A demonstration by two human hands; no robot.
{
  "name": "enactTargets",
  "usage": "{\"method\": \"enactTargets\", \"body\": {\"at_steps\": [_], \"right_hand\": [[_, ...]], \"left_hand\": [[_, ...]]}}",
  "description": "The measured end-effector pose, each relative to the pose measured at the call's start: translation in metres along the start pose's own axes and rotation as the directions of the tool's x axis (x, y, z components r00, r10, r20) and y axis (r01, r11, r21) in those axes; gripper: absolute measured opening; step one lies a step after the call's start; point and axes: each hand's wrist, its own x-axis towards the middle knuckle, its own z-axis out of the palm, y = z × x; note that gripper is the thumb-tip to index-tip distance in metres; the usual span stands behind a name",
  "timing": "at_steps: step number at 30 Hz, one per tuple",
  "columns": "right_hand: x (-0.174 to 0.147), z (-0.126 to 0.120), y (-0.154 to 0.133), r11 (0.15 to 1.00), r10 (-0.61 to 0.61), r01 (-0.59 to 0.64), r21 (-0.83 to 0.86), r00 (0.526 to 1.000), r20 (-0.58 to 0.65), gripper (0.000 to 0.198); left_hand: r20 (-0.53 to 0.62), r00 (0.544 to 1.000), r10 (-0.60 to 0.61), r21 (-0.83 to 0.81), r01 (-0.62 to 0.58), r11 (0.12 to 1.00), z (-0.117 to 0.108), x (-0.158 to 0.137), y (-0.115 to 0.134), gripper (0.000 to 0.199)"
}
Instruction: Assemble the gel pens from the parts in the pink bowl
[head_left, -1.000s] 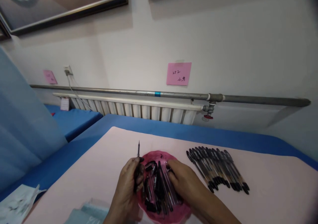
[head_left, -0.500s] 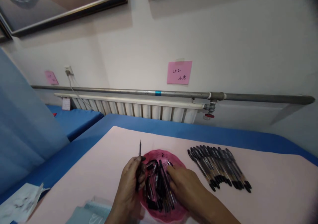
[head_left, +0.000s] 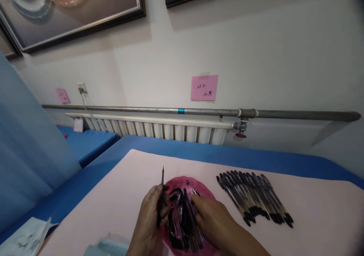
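Observation:
My left hand [head_left: 150, 218] grips a thin pen refill [head_left: 162, 177] whose tip points up and away, at the left edge of a pink bowl [head_left: 186, 182]. The bowl holds several loose black pen parts [head_left: 182, 222]. My right hand [head_left: 213, 220] lies over the right side of the bowl with its fingers among the parts; whether it grips one is hidden. To the right, a row of several assembled black pens [head_left: 254, 197] lies side by side on the pale pink mat [head_left: 127, 188].
The mat covers a blue table [head_left: 199, 153] against a white wall with a radiator [head_left: 153, 129] and a pipe. A pink note [head_left: 204, 87] hangs on the wall. White paper [head_left: 25, 239] and a clear bag [head_left: 109, 246] lie at the near left.
The view has tilted slightly, so everything sits lower in the frame. My right hand has shifted a little within the bowl; my left hand still holds the refill.

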Motion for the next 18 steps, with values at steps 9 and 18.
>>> {"method": "enactTargets", "body": {"at_steps": [9, 18], "right_hand": [[0.007, -0.023, 0.003, 0.984, 0.04, -0.031, 0.178, 0.998, -0.046, 0.024], [0.008, -0.047, 0.008, 0.925, 0.238, -0.208, 0.319, 0.97, -0.057, 0.024]], "left_hand": [[-0.031, 0.999, -0.017, -0.059, 0.015, 0.998, 0.0, 0.001, -0.001, 0.032], [-0.081, 0.995, 0.053, -0.061, -0.058, 0.996, -0.004, 0.002, 0.005, 0.032]]}}
